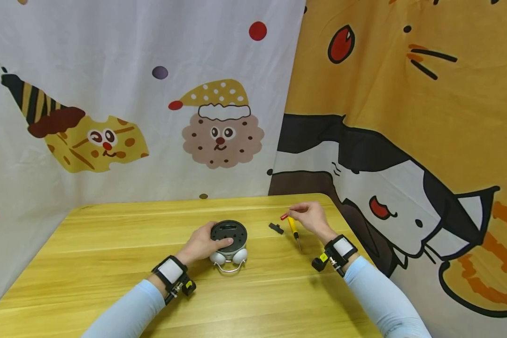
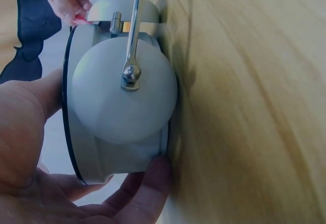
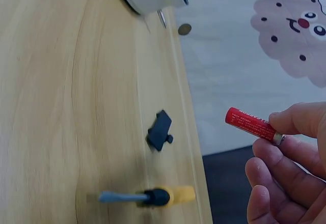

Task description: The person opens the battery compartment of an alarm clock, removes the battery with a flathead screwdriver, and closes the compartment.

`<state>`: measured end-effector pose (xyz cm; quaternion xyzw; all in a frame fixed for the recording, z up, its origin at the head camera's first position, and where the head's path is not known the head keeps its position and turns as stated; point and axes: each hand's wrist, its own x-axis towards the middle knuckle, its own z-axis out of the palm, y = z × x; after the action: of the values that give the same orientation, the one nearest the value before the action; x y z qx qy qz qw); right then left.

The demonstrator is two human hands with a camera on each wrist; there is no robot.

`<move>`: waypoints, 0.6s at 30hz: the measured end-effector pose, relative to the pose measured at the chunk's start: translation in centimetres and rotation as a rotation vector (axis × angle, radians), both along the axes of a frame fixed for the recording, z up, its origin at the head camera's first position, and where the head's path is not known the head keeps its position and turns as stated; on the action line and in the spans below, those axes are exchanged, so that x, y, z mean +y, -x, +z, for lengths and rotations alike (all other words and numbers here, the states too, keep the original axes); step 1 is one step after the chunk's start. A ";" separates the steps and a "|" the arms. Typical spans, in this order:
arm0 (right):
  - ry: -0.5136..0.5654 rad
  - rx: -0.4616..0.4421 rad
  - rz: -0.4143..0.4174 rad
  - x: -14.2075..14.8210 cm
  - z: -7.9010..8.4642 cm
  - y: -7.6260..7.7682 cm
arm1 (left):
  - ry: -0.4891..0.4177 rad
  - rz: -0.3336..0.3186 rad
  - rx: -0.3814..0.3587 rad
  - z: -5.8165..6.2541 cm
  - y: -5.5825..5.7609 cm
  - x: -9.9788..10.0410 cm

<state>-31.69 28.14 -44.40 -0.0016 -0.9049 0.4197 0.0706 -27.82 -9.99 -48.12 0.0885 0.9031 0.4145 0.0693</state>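
My left hand (image 1: 204,241) grips a white twin-bell alarm clock (image 2: 122,86) by its side, thumb over the black back (image 1: 229,230). The clock lies face down on the table, its bells and wire handle (image 1: 230,269) pointing toward me. In the back an oblong slot shows near the far edge. Between thumb and fingertips my right hand (image 1: 311,217) pinches a red battery (image 3: 252,124) by its metal end, held above the table. Below that hand lie a small black battery cover (image 3: 160,131) and a screwdriver (image 1: 293,227) with a yellow handle.
The yellow wooden table (image 1: 122,253) ends at a white cartoon-print curtain (image 1: 126,94) behind it. Along the right side hangs an orange curtain (image 1: 384,84) with cat drawings. A camera (image 1: 318,263) on the right wrist sits low over the tabletop.
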 end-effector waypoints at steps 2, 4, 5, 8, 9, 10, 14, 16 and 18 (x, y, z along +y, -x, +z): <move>0.003 -0.013 -0.013 0.5 -0.1 0.1 | -0.004 0.000 -0.001 0.0 0.0 0.0; 0.016 -0.019 -0.029 0.9 -0.2 0.2 | -0.005 0.000 -0.001 -0.1 0.0 0.0; 0.017 -0.018 -0.036 1.2 -0.2 0.2 | -0.004 0.001 -0.001 -0.1 0.1 0.0; 0.018 -0.015 -0.056 1.9 -0.4 0.3 | 0.000 0.002 0.002 -0.2 0.1 0.0; 0.019 -0.013 -0.060 2.1 -0.5 0.4 | 0.001 0.003 0.002 -0.2 0.1 0.0; 0.016 -0.012 -0.065 2.3 -0.5 0.4 | 0.001 0.004 0.002 -0.2 0.1 0.1; 0.006 -0.014 -0.090 3.2 -0.9 0.6 | 0.001 0.004 0.001 -0.2 0.1 0.1; -0.001 -0.015 -0.097 3.6 -1.1 0.6 | 0.003 0.004 0.001 -0.2 0.1 0.1; 0.006 -0.021 -0.096 3.9 -1.2 0.7 | 0.005 0.004 0.001 -0.2 0.1 0.1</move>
<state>-32.38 32.05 -45.64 -0.0498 -0.9032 0.4185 0.0813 -27.93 -9.93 -48.36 0.0868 0.9043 0.4124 0.0680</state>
